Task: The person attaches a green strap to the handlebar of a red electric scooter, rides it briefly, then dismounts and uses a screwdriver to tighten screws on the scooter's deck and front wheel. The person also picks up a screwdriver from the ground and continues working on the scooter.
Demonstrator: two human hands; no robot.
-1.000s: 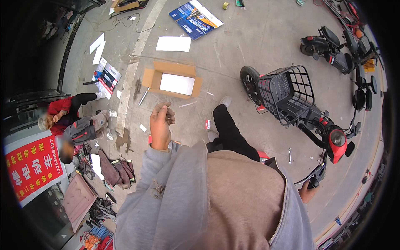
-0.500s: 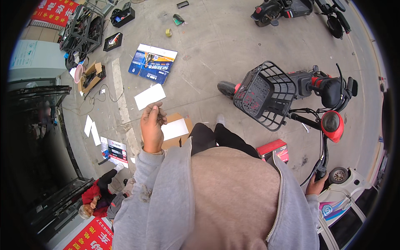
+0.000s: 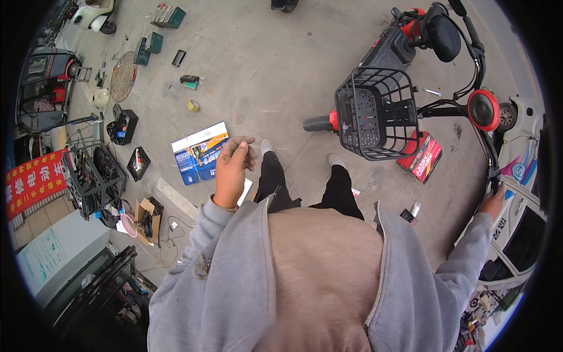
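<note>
My left hand (image 3: 233, 173) is raised in front of my body, its fingers curled and the thumb pressed to them. Whether anything small is pinched there I cannot make out. Below it on the ground lies a flattened blue and white cardboard box (image 3: 196, 157). At the far right, my right hand (image 3: 492, 200) wraps round the end of a handlebar (image 3: 489, 155). The handlebar belongs to a red and black electric scooter (image 3: 384, 58). On its front sits a black basket (image 3: 365, 126), with a round headlight (image 3: 484, 110) in a red rim beside it.
A red box (image 3: 422, 159) lies by the basket. A white car (image 3: 507, 234) stands close beyond my right hand. To the left are a metal rack (image 3: 97, 176), black trays (image 3: 138, 163), an open carton (image 3: 146, 222) and a tape roll (image 3: 193, 105). A wrench (image 3: 432, 92) lies beyond the basket.
My view and body have turned, and my feet now stand apart. The scooter is angled differently, with my right hand still on its handlebar. The left hand stays raised with fingers curled.
</note>
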